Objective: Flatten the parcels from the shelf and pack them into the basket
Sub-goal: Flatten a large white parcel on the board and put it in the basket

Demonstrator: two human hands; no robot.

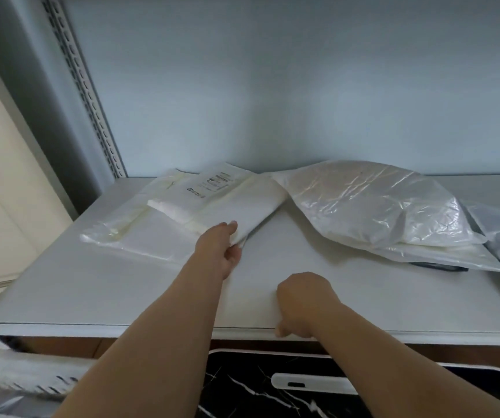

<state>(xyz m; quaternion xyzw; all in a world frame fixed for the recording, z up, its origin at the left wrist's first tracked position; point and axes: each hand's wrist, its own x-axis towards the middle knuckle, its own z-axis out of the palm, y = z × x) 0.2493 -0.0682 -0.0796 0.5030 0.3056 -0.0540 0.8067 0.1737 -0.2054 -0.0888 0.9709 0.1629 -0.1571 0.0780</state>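
Gripping flat white parcel (212,203) corner, left hand (223,248), crinkly plastic

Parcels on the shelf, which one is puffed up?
The clear-plastic parcel right of centre bulges like a pillow; the labelled parcel the left hand holds lies flat.

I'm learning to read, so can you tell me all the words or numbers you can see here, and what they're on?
No text here can be read.
White label on the flat white parcel that the left hand grips: dark printed lines and what may be a barcode, too small and blurred to read.
Puffy clear-plastic parcel: no writing visible.
Shelf: no signs or numbers visible.
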